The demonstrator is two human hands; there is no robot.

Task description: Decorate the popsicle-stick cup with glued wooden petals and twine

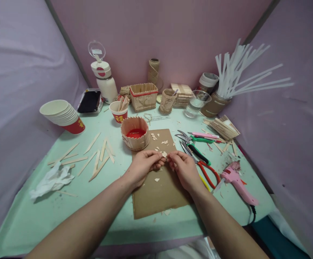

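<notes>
Both hands meet over a brown cardboard sheet (156, 201). Between thumb and fingers, my left hand (147, 162) pinches a small pale wood chip (164, 154), shaped somewhat like a petal or flower. My right hand (182, 163) is closed in a pinch right beside that chip; whatever its fingertips grip is too small to make out. Several loose wood chips (156, 180) lie on the cardboard around the hands. Just beyond my left hand stands a round basket (135, 144) of wooden slats with a red inside.
Pliers and cutters (199, 154) lie right of the cardboard, near a pink glue gun (237, 183) with a cord. Loose sticks (97, 160), crumpled tissue (52, 181) and stacked paper cups (64, 115) are at left. Behind stand a water bowl (195, 104) and a wooden box (144, 100).
</notes>
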